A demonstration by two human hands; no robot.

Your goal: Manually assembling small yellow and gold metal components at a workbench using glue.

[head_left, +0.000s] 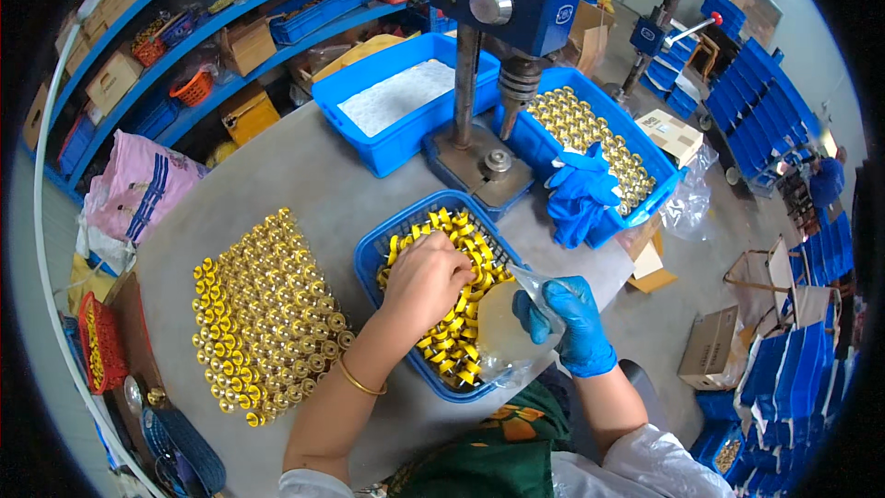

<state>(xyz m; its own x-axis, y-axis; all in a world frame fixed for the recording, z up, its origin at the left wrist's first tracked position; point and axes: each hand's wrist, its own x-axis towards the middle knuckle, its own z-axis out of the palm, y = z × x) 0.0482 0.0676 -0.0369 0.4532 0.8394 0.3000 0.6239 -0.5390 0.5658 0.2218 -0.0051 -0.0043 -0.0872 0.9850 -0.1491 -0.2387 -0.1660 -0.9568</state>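
A blue plastic basket (372, 263) full of small yellow caps (452, 337) with dark and metallic parts stands at the table's near edge. Bare, my left hand (426, 278) rests over the caps with its fingers curled together; what they pinch, if anything, is hidden. A blue glove covers my right hand (579, 325), which grips the upper edge of a clear plastic bag (505, 325). Something pale and cloudy fills the bag, which lies against the basket's right side. Left of the basket, many gold-coloured metal pieces (267, 304) stand in rows, some with yellow caps.
A blue press (502, 2) stands behind the basket. Beside it are a blue tub with a white liner (396, 97) and a blue crate of gold pieces (590, 120) with blue gloves (583, 192) over its edge. Blue shelves (175, 46) line the back left; a red basket (103, 341) sits far left.
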